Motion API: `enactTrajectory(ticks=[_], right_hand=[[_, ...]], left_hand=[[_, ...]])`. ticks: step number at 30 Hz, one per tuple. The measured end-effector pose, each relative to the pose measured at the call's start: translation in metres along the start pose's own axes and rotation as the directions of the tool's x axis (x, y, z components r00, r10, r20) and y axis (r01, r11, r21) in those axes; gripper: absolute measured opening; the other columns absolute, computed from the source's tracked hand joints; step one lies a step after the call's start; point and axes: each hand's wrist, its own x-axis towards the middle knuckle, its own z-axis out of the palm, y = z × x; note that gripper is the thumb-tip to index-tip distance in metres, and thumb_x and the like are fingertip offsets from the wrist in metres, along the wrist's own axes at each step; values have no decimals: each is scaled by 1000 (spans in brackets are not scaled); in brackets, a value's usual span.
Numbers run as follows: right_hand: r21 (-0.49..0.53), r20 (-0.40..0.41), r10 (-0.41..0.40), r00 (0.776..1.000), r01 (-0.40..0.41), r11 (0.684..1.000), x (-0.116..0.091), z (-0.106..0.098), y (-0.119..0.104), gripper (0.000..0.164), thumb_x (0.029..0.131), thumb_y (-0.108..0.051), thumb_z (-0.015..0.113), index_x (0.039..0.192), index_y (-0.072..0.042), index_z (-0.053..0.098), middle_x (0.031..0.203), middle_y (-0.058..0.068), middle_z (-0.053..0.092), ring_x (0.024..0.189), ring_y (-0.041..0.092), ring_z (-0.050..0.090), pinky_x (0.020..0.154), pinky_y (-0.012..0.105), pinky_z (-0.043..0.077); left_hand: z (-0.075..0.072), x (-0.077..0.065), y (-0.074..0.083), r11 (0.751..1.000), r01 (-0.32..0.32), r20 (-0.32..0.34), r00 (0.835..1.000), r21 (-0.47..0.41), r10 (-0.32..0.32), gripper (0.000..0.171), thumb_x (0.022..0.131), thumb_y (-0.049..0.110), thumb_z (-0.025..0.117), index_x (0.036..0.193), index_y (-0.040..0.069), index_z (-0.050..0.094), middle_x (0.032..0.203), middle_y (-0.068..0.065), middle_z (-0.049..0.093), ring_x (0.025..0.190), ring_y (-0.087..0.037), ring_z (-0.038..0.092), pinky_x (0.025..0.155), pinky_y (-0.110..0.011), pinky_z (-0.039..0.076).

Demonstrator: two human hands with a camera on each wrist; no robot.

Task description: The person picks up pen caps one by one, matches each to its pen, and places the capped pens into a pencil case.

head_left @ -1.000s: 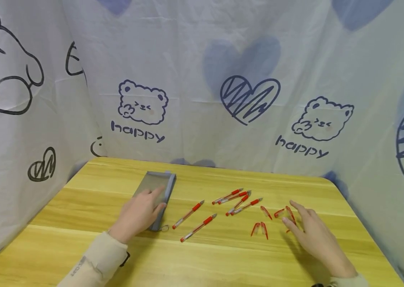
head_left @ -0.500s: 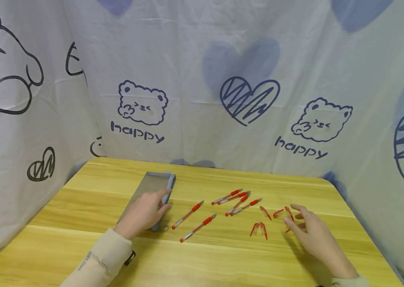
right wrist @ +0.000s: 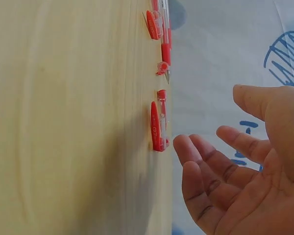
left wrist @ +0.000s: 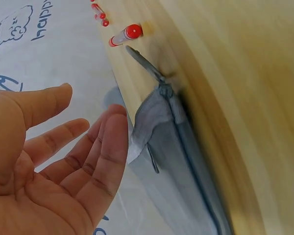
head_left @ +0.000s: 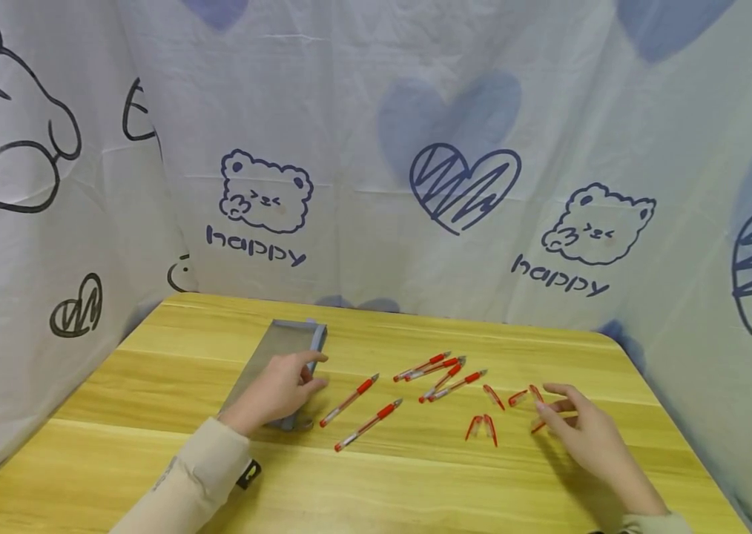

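Note:
My left hand [head_left: 276, 389] hovers over a grey mesh zip pouch [head_left: 291, 340], fingers relaxed and holding nothing. In the left wrist view the pouch [left wrist: 179, 181] lies beyond the fingertips, with its zip pull and cord loop in sight. Two uncapped red pens [head_left: 369, 425] lie slanted to the right of the pouch. Farther right, several more uncapped red pens [head_left: 444, 376] lie close together. My right hand [head_left: 583, 430] is loosely bent beside several red pen caps [head_left: 518, 398]. The right wrist view has a gap between its fingers and the nearest cap [right wrist: 157, 127].
A yellow wood-grain table [head_left: 409, 489] bears everything. White curtains [head_left: 363, 222] with printed bears and hearts hang behind it and at both sides. A dark band [head_left: 249, 475] shows at the left sleeve's cuff.
My left hand has shifted slightly right over the pouch, its fingers bending a little. My right hand's fingers have curled somewhat more near the caps. Pens and caps stay where they were.

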Motion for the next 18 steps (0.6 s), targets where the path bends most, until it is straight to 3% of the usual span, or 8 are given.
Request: enactTrajectory(ticks=[8,18], right_hand=[[67,27,35,999,-37,997,1,-6,8,60,112,-41,56,155,0,49,128,25,72,104,30,76,79,30,60],[125,24,87,996,-89,988,7,-9,19,57,112,-36,58,153,1,49,123,24,74,94,20,77,73,26,57]], left_hand=[[3,6,0,996,4,38,999,-86,-1,43,104,16,72,144,2,64,87,-5,71,70,-15,63,63,-30,51],[11,11,-1,984,43,86,996,-174,-29,40,105,15,70,143,3,64,82,-6,69,63,-20,68,61,-30,56]])
